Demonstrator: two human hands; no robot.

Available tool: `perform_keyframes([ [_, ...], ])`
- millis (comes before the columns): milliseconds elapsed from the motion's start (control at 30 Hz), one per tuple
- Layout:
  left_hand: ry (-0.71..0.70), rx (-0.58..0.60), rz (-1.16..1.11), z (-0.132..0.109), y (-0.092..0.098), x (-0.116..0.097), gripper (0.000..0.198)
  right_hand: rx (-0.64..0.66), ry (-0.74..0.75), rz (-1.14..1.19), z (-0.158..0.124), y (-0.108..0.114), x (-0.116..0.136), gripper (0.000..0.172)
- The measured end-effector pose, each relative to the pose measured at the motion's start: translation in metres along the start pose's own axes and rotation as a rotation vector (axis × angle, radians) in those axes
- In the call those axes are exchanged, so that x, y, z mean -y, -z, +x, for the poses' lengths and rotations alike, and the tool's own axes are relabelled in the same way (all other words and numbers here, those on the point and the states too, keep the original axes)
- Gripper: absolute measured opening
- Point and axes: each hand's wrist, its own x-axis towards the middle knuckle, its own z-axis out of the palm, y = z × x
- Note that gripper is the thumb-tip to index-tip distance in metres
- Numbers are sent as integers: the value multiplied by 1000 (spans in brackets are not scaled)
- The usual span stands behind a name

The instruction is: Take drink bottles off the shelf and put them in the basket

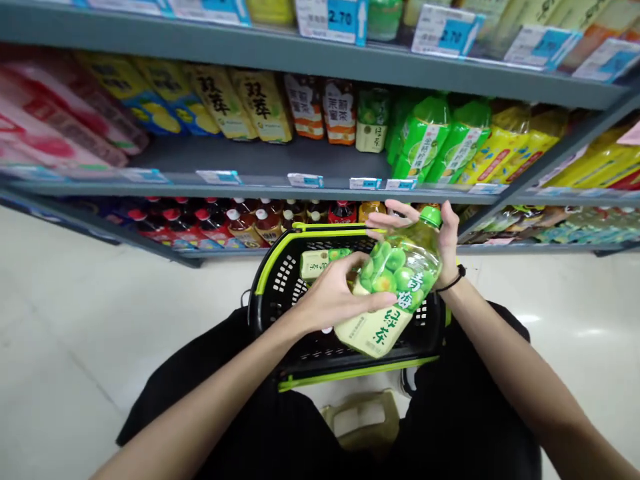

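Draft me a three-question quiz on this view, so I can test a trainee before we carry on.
1. Multiple choice: the bottle gripped by the left hand has a cap of which colour? A) red; B) green; C) white.
2. True or false: that bottle is standing upright on the shelf.
3. Short answer: what is worn at the wrist of the right hand?

Key:
1. B.
2. False; it is held tilted over the basket.
3. A black band.
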Motion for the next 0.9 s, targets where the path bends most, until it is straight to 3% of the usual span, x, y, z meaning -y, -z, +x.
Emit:
perform_keyframes([
  [67,-33,-99,37,2,0,4,70,-88,-66,119,-2,1,-14,74],
  [200,-56,-276,-38,11,-1,1,67,-302,-128,244,-4,-7,-45,63],
  [267,-93,-353,-114,15,-2,-3,62,-288,-174,245,-3,-11,-53,62],
  [367,-137,-416,-160,18,-2,-6,60,-129,-269,235,-2,-14,-54,65],
  [533,-137,-397,-157,11,0,1,61,25,-364,243,-6,-13,-52,69],
  [633,-110,-346,-59,8,6,4,61,6,-345,253,-8,-11,-58,73],
  [800,-205,-375,445,10,20,-1,51,-95,-279,159,-6,-8,-56,75],
  [900,-190,-319,284,11,18,-1,56,-96,-246,45,-6,-9,-50,73],
])
